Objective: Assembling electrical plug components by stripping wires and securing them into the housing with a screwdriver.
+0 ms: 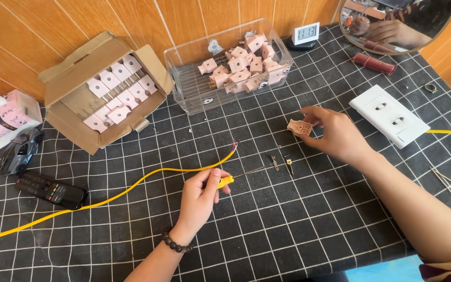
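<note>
Left hand (200, 196) fingers wrap a yellow-handled screwdriver (226, 181) — right hand (335, 134) fingers pinch a pink plug (299, 127).

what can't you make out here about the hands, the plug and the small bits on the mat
- Pink plug part, head view: the right hand fingers cover its far side; inner detail too small.
- Yellow-handled screwdriver: the left hand hides most of the handle; tip type too thin to tell.
- Two small metal pieces: too small to identify.
- Yellow cable: its left end runs off the frame edge.
- Round mirror: cut off by the top edge.
</note>
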